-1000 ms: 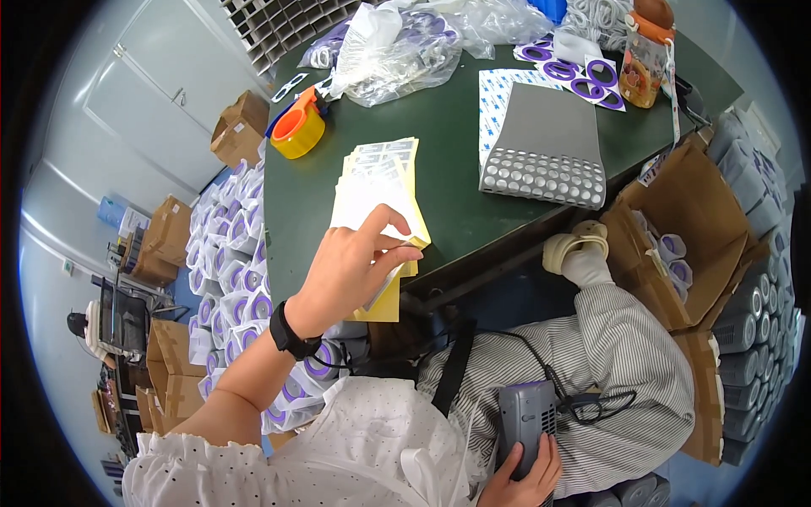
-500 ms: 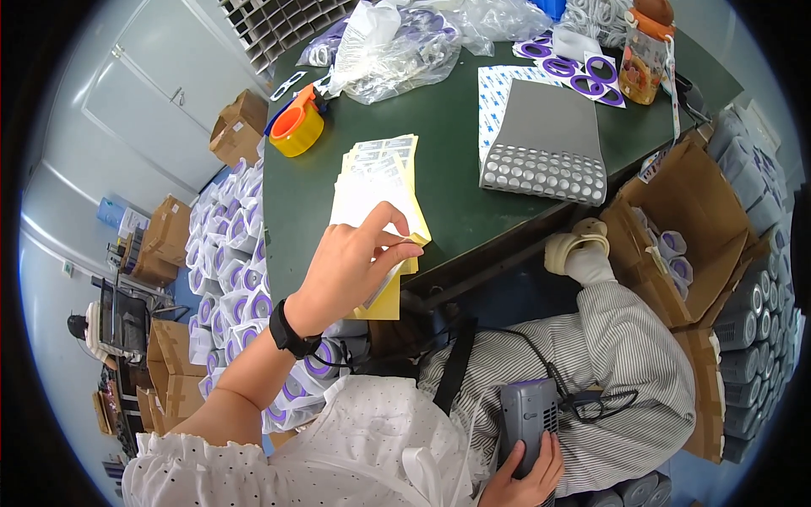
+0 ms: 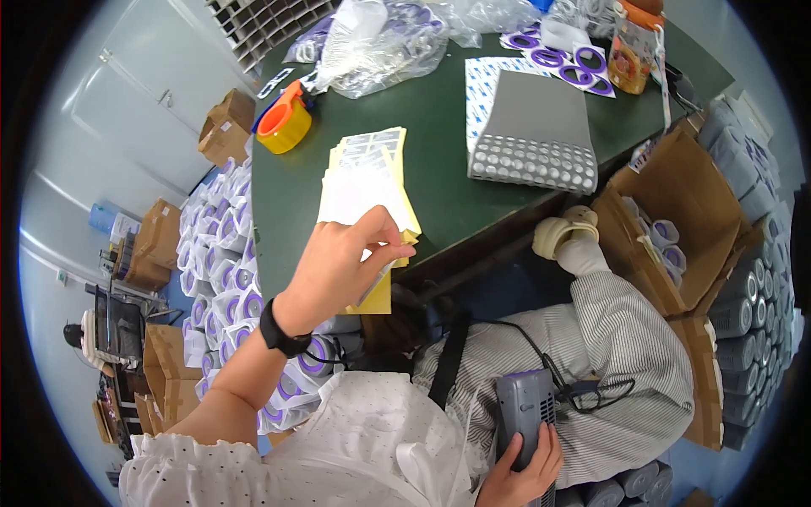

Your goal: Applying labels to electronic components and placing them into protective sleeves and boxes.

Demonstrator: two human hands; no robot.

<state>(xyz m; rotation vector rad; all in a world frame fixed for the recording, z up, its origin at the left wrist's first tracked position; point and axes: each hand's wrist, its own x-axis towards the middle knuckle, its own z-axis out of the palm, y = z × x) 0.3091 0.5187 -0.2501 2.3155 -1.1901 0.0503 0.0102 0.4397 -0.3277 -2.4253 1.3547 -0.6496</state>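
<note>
Left grip: positioned over the near edge of the counter. Thumb and index fingertips are pressed together at the near right corner of the label sheets; whether a sheet edge is caught between them cannot be told. The label sheets lie in an uneven stack under and just beyond this grip, part of the stack overhanging the counter edge.

Right grip: closed around the lower part of a grey device resting on the lap, thumb on the left side, fingers on the right. A black cable lies to the right of and above this grip.

Surroundings, relative to the left grip: tape dispenser, beyond and to the left; plastic bag, farther beyond; grey sheet with round silver dots, beyond and to the right; white-wrapped pile, to the left; open carton, well to the right.
</note>
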